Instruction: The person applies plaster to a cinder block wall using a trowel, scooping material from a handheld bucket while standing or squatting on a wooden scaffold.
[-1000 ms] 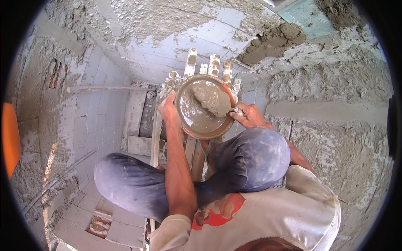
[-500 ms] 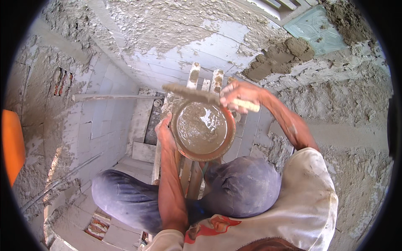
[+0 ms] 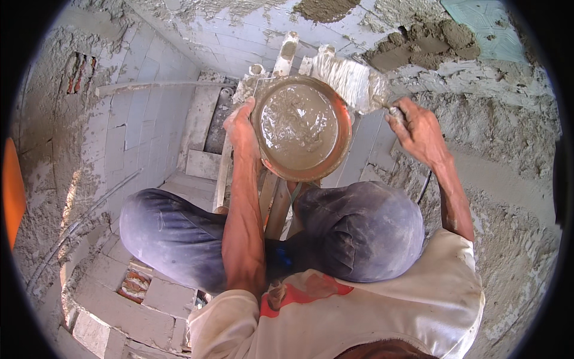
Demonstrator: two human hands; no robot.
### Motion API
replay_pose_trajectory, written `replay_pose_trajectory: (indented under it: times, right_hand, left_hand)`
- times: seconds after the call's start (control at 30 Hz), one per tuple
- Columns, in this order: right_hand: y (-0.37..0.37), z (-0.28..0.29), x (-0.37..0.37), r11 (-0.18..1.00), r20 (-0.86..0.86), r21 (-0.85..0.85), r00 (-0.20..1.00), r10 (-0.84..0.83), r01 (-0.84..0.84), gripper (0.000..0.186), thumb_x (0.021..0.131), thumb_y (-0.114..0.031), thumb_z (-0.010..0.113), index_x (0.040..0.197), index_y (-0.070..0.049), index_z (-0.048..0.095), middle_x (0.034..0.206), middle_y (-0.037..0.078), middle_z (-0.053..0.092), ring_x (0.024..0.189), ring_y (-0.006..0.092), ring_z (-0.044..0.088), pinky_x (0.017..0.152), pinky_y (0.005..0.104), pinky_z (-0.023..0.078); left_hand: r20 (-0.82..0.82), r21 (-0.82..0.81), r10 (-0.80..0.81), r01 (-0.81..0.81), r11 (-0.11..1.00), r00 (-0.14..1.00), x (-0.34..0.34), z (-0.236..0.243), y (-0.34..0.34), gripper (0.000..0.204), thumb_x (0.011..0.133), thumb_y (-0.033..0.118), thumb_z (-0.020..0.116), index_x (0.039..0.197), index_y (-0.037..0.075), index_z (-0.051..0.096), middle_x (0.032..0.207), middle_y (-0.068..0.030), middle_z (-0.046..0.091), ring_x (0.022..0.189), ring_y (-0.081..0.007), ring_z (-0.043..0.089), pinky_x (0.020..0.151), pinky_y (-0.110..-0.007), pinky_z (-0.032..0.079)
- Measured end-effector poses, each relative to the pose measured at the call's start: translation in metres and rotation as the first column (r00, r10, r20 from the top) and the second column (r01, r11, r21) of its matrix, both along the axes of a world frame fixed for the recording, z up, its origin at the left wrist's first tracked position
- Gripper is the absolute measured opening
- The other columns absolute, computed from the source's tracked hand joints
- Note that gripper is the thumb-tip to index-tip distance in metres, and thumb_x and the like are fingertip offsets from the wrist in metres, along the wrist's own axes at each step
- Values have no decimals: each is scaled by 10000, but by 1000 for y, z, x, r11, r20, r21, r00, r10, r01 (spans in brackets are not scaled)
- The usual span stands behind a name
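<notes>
- Wall of pale blocks (image 3: 134,113), left side and far
- Bowl (image 3: 344,122), orangey wall, centre of scene, wet grey mortar (image 3: 299,128) in it
- Trowel (image 3: 351,82), smeared blade, at bowl's far right edge
- Right hand (image 3: 418,133) closed around trowel's handle
- Left hand (image 3: 241,127) gripping bowl's left rim, fingers partly hidden

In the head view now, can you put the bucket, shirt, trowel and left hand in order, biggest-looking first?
1. Shirt, though being near the camera probably makes it look bigger
2. Bucket
3. Trowel, a bit blurred
4. Left hand
</notes>
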State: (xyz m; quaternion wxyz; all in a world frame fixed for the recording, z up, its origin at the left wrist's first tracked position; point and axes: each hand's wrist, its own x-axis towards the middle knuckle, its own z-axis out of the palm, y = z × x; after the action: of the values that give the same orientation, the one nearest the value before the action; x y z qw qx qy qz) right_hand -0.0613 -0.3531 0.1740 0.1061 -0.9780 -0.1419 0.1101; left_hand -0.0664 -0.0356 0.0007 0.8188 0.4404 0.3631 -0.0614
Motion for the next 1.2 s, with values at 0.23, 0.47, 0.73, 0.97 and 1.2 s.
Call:
replay_pose_trajectory:
  times: [0.23,0.47,0.73,0.97,1.2]
  right_hand:
    - [42,-54,-26,927,-111,-316,978,178,-204,184,883,-129,630,1003,10,622,811,222,688,649,355,696,597,443,580]
    - [40,-87,-42,970,-320,241,947,41,40,219,877,-208,693,988,-22,662,732,212,674,666,374,685,630,456,539]
    - [28,-85,-35,946,-174,325,984,45,14,272,894,-281,732,953,-21,677,720,181,671,634,344,662,610,424,513]
    - [9,-34,39,791,-752,425,658,39,440,236,929,-272,713,948,-38,687,627,64,651,479,127,592,441,285,468]
    - [-57,-73,123,670,-452,422,782,-428,611,236,979,-263,638,884,-47,644,547,-22,487,411,74,424,365,249,322]
  left_hand:
    - [78,-40,4,-1,999,997,-2,1,-8,277,909,137,672,1041,-105,698,935,-103,681,796,-165,619,719,-295,500]
    - [54,12,-12,12,1000,998,-3,-4,-8,331,910,177,660,1040,-125,694,950,-111,688,853,-173,618,775,-315,504]
    - [57,-107,-92,97,989,994,-5,-27,16,381,977,261,573,1168,-59,652,1098,-156,693,928,-250,679,836,-370,556]
    - [24,-97,-3,6,995,1000,-3,-8,7,375,937,224,622,1135,-93,658,1046,-154,697,859,-241,680,778,-352,555]
    - [23,-97,-23,25,995,999,-2,-4,8,370,938,228,628,1120,-92,671,1017,-140,698,848,-217,670,762,-330,547]
